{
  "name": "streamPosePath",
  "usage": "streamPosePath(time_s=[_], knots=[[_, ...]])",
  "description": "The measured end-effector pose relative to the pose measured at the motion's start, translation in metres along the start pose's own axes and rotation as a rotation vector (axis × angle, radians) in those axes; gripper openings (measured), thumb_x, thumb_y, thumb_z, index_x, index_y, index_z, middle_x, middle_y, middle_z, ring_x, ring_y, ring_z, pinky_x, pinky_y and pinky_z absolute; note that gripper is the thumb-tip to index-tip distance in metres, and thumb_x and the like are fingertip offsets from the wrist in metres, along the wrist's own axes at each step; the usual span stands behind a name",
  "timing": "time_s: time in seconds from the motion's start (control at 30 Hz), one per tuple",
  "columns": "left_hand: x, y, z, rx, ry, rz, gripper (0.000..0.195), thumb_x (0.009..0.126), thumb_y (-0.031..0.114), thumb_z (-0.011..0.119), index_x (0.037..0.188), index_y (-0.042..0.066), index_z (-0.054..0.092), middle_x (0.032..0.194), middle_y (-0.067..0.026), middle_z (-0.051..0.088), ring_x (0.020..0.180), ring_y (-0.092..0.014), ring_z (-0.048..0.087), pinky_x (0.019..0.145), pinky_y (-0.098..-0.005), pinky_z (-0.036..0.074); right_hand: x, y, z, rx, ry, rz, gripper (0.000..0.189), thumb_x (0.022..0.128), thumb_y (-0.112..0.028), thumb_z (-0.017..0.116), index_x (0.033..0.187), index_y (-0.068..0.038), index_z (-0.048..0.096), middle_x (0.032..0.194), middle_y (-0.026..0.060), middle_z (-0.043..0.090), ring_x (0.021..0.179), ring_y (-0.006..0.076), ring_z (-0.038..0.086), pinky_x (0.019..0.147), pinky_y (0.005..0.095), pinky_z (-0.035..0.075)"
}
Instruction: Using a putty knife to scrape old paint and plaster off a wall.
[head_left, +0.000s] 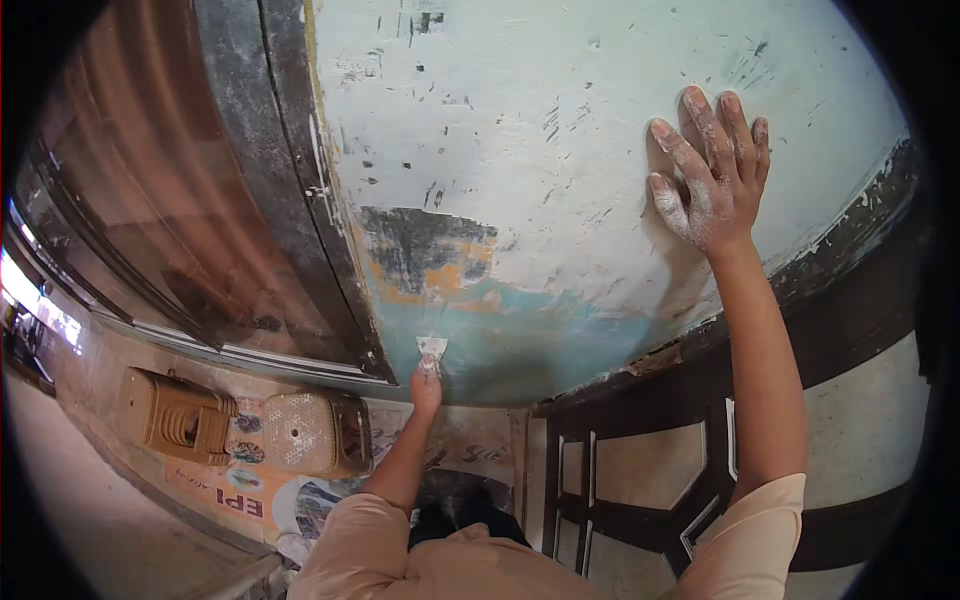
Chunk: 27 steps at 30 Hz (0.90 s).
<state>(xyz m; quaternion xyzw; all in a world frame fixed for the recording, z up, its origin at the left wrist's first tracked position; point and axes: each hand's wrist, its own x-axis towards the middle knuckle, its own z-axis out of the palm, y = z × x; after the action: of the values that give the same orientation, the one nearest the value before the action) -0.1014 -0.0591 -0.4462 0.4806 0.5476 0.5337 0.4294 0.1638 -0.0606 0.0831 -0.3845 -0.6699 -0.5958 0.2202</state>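
Observation:
My left hand (427, 381) grips a putty knife (432, 346), its pale, flat blade pointing up against the lower part of a painted wall (540, 247). Higher up and to the right, my right hand (716, 180) rests on the wall with its fingers spread. White dust coats its fingers and thumb. The wall is whitish above and blue-green below, with scattered dark chips. Just above the putty knife is a bare dark grey patch (420, 244) with orange-brown traces along its lower edge.
A dark-framed window (300, 187) with a reddish-brown curtain (172, 150) behind it borders the wall at left. Two brown plastic stools (300, 435) (176, 416) lie below, on a printed banner (232, 495) bearing writing. A dark panelled door (637, 469) stands at lower right.

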Motion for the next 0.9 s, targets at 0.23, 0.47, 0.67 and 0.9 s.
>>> streamPosePath(time_s=[0.23,0.47,0.67,0.9], knots=[[0.010,0.023,-0.014,0.217,-0.045,0.088,0.040,0.098,0.027,0.043,0.074,-0.002,0.056,0.055,-0.0174,0.049,0.049,-0.023,0.045,0.050,-0.0396,0.037,-0.001,0.002,0.001,0.010,0.011,-0.001,0.031,0.084,-0.043,0.059,0.113,-0.037,0.066,0.138,-0.0051,0.051,0.132,0.0208,0.041,0.116,0.0430,0.015],[0.014,0.126,-0.012,0.135,-0.093,0.124,0.046,0.098,0.035,0.044,0.074,-0.001,0.058,0.054,-0.0117,0.053,0.049,-0.022,0.053,0.051,-0.0383,0.040,-0.004,0.002,0.000,0.005,0.001,0.000,0.033,0.083,-0.043,0.061,0.115,-0.037,0.065,0.139,-0.0053,0.050,0.133,0.0201,0.039,0.116,0.0435,0.015],[0.011,0.136,-0.020,0.004,-0.151,0.033,0.048,0.099,0.039,0.042,0.075,0.001,0.058,0.056,-0.0053,0.054,0.051,-0.015,0.053,0.049,-0.0326,0.041,0.004,-0.002,0.000,0.024,0.008,0.017,0.035,0.081,-0.041,0.062,0.116,-0.038,0.064,0.140,-0.0066,0.049,0.135,0.0193,0.037,0.116,0.0438,0.014],[0.016,0.200,-0.006,-0.220,-0.330,-0.032,0.046,0.099,0.039,0.045,0.079,0.000,0.058,0.057,-0.0052,0.054,0.054,-0.013,0.056,0.049,-0.0285,0.045,-0.001,0.000,-0.002,0.035,-0.015,0.026,0.039,0.079,-0.039,0.064,0.118,-0.039,0.063,0.140,-0.0080,0.048,0.136,0.0191,0.035,0.117,0.0438,0.013]])
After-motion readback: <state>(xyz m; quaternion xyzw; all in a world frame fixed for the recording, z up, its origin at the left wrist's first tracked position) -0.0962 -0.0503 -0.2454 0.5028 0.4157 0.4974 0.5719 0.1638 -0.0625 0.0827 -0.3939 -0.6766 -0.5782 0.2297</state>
